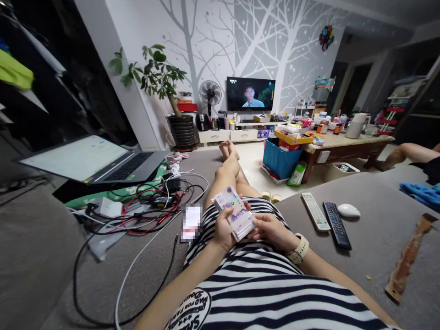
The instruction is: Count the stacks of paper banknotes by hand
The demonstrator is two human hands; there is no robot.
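Clasped in the left hand [225,229] and pinched at its four o'clock edge by the right hand [271,230], a banknote stack [235,211] tilts over striped clothing [261,286], a white remote [314,211] at three o'clock; a slackening left thumb could let uneven notes slide away.
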